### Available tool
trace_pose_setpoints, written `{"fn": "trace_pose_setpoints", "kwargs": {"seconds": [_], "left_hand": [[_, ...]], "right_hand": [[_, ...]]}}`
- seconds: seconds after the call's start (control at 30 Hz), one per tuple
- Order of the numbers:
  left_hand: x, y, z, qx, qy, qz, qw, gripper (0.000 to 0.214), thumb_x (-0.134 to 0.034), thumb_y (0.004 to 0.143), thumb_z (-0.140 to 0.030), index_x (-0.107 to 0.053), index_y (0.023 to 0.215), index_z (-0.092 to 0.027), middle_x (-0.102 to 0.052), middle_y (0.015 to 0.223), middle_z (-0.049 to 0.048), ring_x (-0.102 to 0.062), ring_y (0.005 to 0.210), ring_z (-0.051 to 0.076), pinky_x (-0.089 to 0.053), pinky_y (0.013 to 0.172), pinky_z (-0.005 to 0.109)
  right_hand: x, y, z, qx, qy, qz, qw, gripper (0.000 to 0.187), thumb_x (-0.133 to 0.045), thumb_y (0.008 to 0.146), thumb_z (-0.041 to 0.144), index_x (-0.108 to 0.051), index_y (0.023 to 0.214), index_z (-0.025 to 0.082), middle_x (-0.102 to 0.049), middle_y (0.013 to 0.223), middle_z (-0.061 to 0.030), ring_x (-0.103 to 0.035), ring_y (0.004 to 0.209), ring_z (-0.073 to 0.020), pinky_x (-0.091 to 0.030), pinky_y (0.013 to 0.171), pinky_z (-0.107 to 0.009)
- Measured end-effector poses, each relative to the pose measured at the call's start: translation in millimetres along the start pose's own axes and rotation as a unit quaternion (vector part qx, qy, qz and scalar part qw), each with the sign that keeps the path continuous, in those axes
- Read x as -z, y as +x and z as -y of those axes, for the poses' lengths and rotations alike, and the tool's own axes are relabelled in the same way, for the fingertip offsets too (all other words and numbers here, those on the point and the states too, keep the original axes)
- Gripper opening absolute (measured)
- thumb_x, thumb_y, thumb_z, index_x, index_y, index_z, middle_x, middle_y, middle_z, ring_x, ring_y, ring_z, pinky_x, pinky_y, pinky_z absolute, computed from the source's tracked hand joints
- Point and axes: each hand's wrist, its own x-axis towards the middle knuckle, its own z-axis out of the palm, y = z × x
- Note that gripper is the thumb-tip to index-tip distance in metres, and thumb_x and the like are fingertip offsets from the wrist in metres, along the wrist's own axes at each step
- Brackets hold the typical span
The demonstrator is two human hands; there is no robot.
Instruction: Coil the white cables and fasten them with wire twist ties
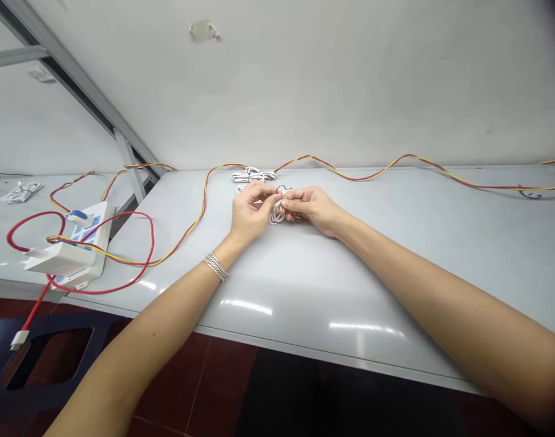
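My left hand (253, 212) and my right hand (310, 207) meet over the table, fingertips almost touching. Between them is a small coil of white cable (276, 215), its lower loops hanging below the fingers. A thin black twist tie (283, 189) curls up above the fingertips. The thumb and forefinger of my left hand are closed in a pinch at the tie. My right hand is closed on the bundled white cable, its fingers hiding much of it. Just behind my left hand lies another bundle of white cable (253, 175), bound with a dark tie.
A white power strip (105, 212) with a plugged-in white adapter (61, 260) sits at the left. A red cable (152, 243) loops from it. A red-yellow twisted wire (204, 200) runs along the wall. Another white cable bundle (21, 192) lies far left, beyond a metal frame (88, 91).
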Motion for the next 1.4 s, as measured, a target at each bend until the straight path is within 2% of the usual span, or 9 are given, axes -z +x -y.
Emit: {"fn": "trace_pose_setpoints", "kwargs": {"seconds": [0.1,0.2,0.3,0.43,0.7,0.93,1.17,1.3,1.4], "left_hand": [[3.8,4,-1,0.114,-0.096,0.028,0.988,0.031,-0.077,0.078,-0.047,-0.069,0.079,-0.017,-0.059,0.071,0.0023,-0.055,0.056,0.010,-0.043,0.045,0.023],[7.7,6,-2,0.174,-0.137,0.045,0.974,0.037,-0.080,0.073,-0.051,-0.068,0.079,-0.017,-0.056,0.060,0.0002,-0.052,0.048,0.010,-0.036,0.038,0.023],[8.6,6,-2,0.190,-0.146,0.075,0.968,0.040,-0.081,0.071,-0.052,-0.067,0.078,-0.016,-0.057,0.057,0.0005,-0.053,0.046,0.010,-0.034,0.036,0.022],[7.2,4,-4,0.210,-0.174,0.105,0.956,0.041,-0.082,0.071,-0.051,-0.068,0.081,-0.014,-0.064,0.066,0.0030,-0.057,0.049,0.011,-0.037,0.036,0.021],[13.8,6,-4,0.281,-0.254,0.186,0.907,0.035,-0.083,0.073,-0.040,-0.070,0.086,-0.010,-0.067,0.082,0.0071,-0.061,0.058,0.011,-0.040,0.039,0.021],[15.7,8,-8,0.333,-0.275,0.203,0.879,0.026,-0.083,0.072,-0.028,-0.070,0.086,-0.011,-0.063,0.076,0.0056,-0.058,0.060,0.011,-0.037,0.041,0.020],[18.2,9,-8,0.348,-0.313,0.205,0.860,0.031,-0.085,0.069,-0.027,-0.064,0.089,-0.015,-0.060,0.072,0.0001,-0.048,0.051,0.005,-0.032,0.045,0.019],[17.1,7,-7,0.332,-0.314,0.221,0.861,0.035,-0.086,0.068,-0.029,-0.062,0.090,-0.016,-0.060,0.070,-0.0013,-0.042,0.047,0.003,-0.027,0.044,0.018],[16.6,7,-6,0.329,-0.293,0.212,0.873,0.038,-0.086,0.069,-0.033,-0.062,0.093,-0.016,-0.062,0.070,-0.0003,-0.045,0.047,0.004,-0.027,0.043,0.019]], "right_hand": [[0,0,-1,-0.006,0.029,-0.040,0.999,0.032,-0.087,0.066,0.039,-0.072,0.084,0.017,-0.068,0.072,-0.0023,-0.059,0.067,-0.0128,-0.046,0.066,-0.027],[1,-1,-1,0.000,0.071,-0.066,0.995,0.033,-0.087,0.066,0.035,-0.072,0.089,0.018,-0.069,0.079,-0.0031,-0.061,0.070,-0.0147,-0.048,0.068,-0.029],[1,-1,0,0.009,0.080,-0.057,0.995,0.029,-0.084,0.070,0.039,-0.072,0.082,0.016,-0.068,0.081,-0.0044,-0.060,0.070,-0.0142,-0.047,0.070,-0.030],[1,-1,1,0.005,0.066,-0.043,0.997,0.028,-0.086,0.067,0.038,-0.070,0.074,0.016,-0.062,0.070,-0.0018,-0.055,0.067,-0.0126,-0.045,0.069,-0.029],[-2,-2,3,0.011,0.056,-0.051,0.997,0.031,-0.086,0.067,0.040,-0.066,0.071,0.016,-0.059,0.069,-0.0009,-0.049,0.064,-0.0115,-0.041,0.066,-0.029],[-1,-1,0,0.012,0.055,-0.061,0.997,0.032,-0.088,0.063,0.038,-0.068,0.076,0.016,-0.060,0.069,-0.0001,-0.050,0.062,-0.0106,-0.041,0.066,-0.029],[7,-2,3,-0.017,0.048,0.012,0.999,0.030,-0.086,0.066,0.035,-0.071,0.082,0.016,-0.064,0.072,-0.0007,-0.055,0.063,-0.0113,-0.044,0.065,-0.027],[10,-2,5,-0.038,0.052,0.029,0.997,0.028,-0.087,0.066,0.033,-0.070,0.082,0.016,-0.064,0.075,-0.0001,-0.052,0.057,-0.0090,-0.041,0.060,-0.026],[9,-3,5,-0.042,0.059,0.028,0.997,0.027,-0.086,0.067,0.032,-0.069,0.082,0.017,-0.064,0.075,0.0004,-0.051,0.056,-0.0082,-0.039,0.059,-0.026]]}}
